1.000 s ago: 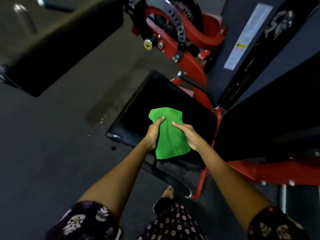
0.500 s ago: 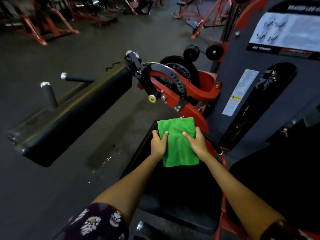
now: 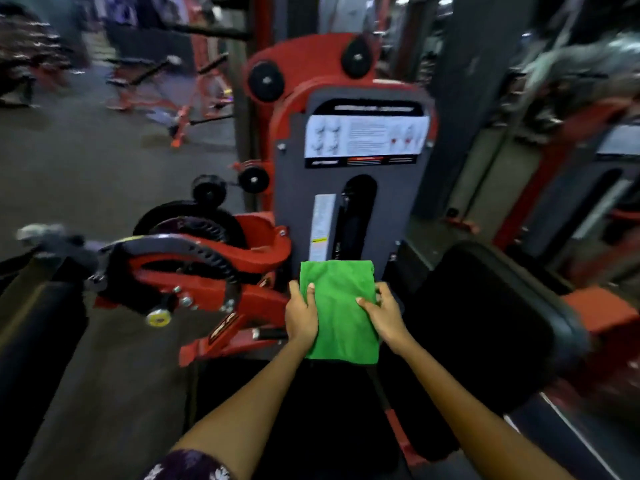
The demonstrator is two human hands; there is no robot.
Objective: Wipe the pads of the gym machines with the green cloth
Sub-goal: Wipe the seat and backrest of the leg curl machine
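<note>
A folded green cloth [image 3: 341, 306] hangs upright in front of me, held by both hands. My left hand [image 3: 301, 315] grips its left edge and my right hand [image 3: 384, 315] grips its right edge. Below the cloth lies the black seat pad [image 3: 311, 410] of a red and grey gym machine. A black back pad [image 3: 485, 323] stands to the right of my right hand. Another long black pad [image 3: 31, 327] stretches along the left edge, blurred.
The machine's grey weight-stack cover [image 3: 356, 188] with an instruction label rises straight ahead. A red pivot arm with a yellow knob [image 3: 157, 318] sticks out at the left. More red machines [image 3: 180, 98] stand on the dark floor at the back left.
My view has swung up and to the right, from the seat pad to the weight-stack cover. Both hands kept hold of the cloth, which now sits higher, in front of the cover.
</note>
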